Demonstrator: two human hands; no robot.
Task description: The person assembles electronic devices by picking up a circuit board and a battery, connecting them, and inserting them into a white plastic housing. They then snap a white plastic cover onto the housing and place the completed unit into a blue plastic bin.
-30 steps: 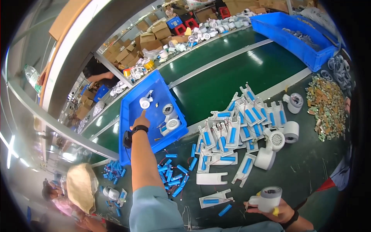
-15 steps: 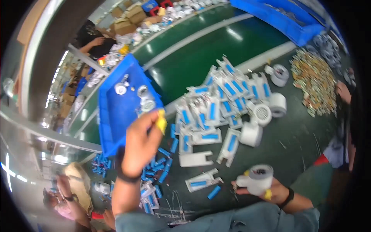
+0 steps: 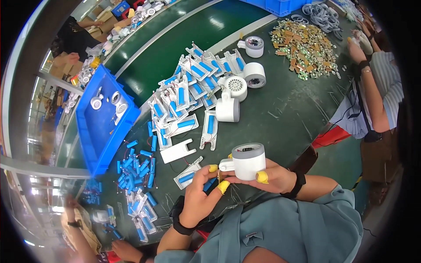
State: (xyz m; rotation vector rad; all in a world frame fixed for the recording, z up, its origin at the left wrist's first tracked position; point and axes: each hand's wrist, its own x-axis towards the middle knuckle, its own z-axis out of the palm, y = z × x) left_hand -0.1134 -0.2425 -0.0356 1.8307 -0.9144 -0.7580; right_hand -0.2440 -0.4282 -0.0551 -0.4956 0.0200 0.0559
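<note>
At the far left, a blue tray [image 3: 103,136] sat tilted at the desk [image 3: 285,114] edge with a few white round parts [image 3: 107,101] resting at its upper end, within reach for picking. At about five o'clock from it, loose blue cylindrical cells [image 3: 136,165] lay scattered in a heap, and more white holders with cells [image 3: 140,212] lay below them.

At centre, white holder plates fitted with blue cells [image 3: 184,94] were fanned out in an overlapping pile, one empty white plate [image 3: 177,151] lying apart at its six o'clock. The person's left hand [image 3: 199,197] was raised just off the desk, its yellow-capped fingers [image 3: 223,186] pinched together at the stubby side tab of a white round housing with a grey top [image 3: 246,161], apparently to work something into that end. The right hand [image 3: 274,177] cradled the housing from beneath and behind, fingers [image 3: 262,176] clamped on its body to hold it steady and level in front of the chest.

At twelve o'clock from the hands, similar white housings [image 3: 237,94] stood grouped on the green mat. Farther right lay a mound of small gold-and-green parts [image 3: 307,48], beside a co-worker's arm [image 3: 372,92] at three o'clock.
</note>
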